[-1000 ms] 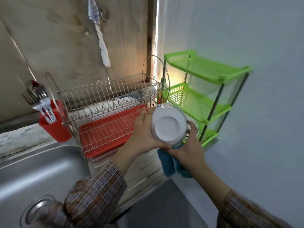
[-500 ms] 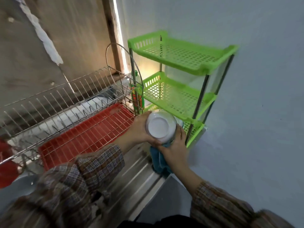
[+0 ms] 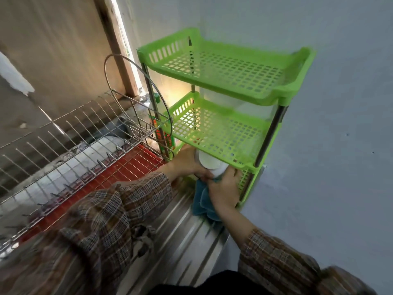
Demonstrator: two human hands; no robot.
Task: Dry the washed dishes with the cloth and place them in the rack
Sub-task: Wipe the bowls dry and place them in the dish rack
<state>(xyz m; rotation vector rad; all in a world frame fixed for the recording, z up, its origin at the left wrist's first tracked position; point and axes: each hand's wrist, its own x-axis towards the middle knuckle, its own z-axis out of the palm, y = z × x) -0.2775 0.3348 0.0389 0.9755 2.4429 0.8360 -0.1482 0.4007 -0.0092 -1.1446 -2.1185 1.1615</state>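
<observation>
Across the left of the frame stands the wire rack [image 3: 85,133]. At centre the left hand [image 3: 187,162] curls round the white bowl [image 3: 210,162], the cloth [image 3: 201,201] bunched in the right hand [image 3: 223,188] just below. Tucked under the green shelf's [image 3: 265,96] middle tier, the bowl could knock its edge and slip.

Both arms extended forward, hands close together.
Left hand [image 3: 187,165] curls round the bowl [image 3: 210,163] at its side; right hand [image 3: 223,189], fingers curled, grips the cloth [image 3: 201,202] beneath it.
</observation>
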